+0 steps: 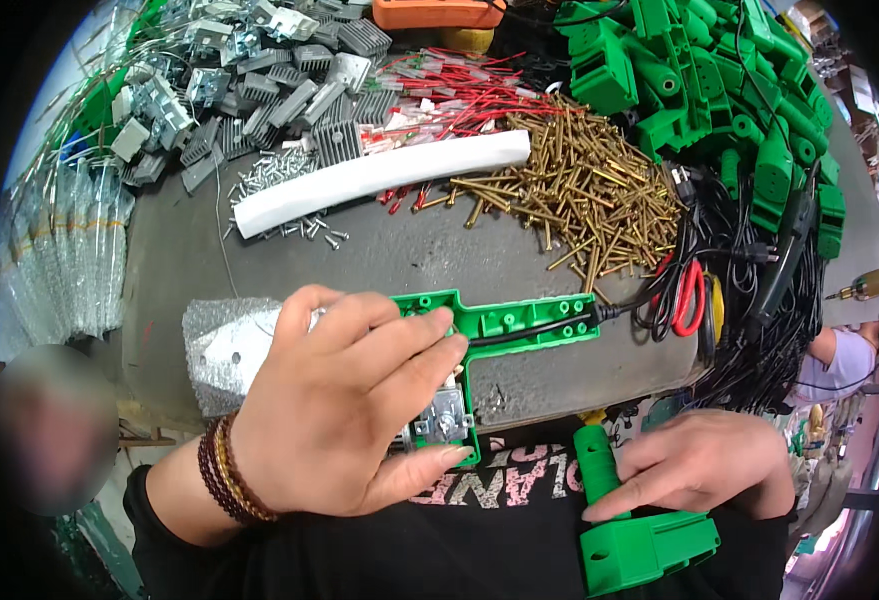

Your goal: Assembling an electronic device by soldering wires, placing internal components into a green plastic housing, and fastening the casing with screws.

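My left hand spreads over an open green plastic housing half near the table's front edge, its fingers on the upper side and thumb at the lower side, gripping it. A black cord runs along the housing's narrow handle. Below my fingers shows a metal-and-clear block; my palm hides the rest. To the left, a silvery sheet in bubble wrap reaches under my hand. My right hand is closed on a second green housing half, held in front of my black shirt.
Behind lie a white curved strip, brass-coloured screws, small silver screws, red wires and grey finned blocks. At right are piled green housings, black cords, red-handled scissors and a screwdriver.
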Demonstrator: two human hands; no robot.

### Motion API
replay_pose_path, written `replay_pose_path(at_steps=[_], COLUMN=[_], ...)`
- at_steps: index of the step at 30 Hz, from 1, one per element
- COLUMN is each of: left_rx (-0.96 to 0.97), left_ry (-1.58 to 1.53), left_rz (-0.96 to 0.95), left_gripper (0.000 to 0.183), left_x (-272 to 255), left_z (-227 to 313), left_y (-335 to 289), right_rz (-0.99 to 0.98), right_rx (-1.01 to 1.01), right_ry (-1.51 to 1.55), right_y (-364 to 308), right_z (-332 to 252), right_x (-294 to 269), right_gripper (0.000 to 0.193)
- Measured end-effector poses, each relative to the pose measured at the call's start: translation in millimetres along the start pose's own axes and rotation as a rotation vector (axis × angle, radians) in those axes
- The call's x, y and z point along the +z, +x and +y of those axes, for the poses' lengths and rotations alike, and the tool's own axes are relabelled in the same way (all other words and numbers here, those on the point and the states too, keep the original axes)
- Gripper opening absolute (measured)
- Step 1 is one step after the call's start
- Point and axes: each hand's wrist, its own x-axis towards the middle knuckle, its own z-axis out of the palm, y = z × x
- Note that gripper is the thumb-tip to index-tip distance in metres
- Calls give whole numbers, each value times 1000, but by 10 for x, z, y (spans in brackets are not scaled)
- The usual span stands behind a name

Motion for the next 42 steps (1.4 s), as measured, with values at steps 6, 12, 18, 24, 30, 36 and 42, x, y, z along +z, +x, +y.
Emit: replay_pose_path(at_steps=[6,12,18,24,30,36,42], left_rx=[32,41,41,41,-69,-96,87], left_ry=[-59,-87,-45,-32,-184,-244,-384], left_rz=[-41,-44,-19,36,135,233,-76], left_gripper=[54,49,49,49,84,97,97], left_x=[-16,0,31,79,63,71,-137], left_z=[-46,-34,-29,-50,-89,-90,-260], left_y=[64,32,51,18,-9,-32,-109], right_rz=[385,1241,1313,1321,1278,1164,1139], right_rx=[-244,10,-41,-293,-246,-21,-64], right_ry=[-79,814,484,509,-461,-573,-450], right_y=[127,462,646,709,1083,1204,1199], right_z=[161,56,185,367,446,289,315], right_x=[117,164,200,222,124,43,1], right_gripper=[35,31,57,61,60,60,58])
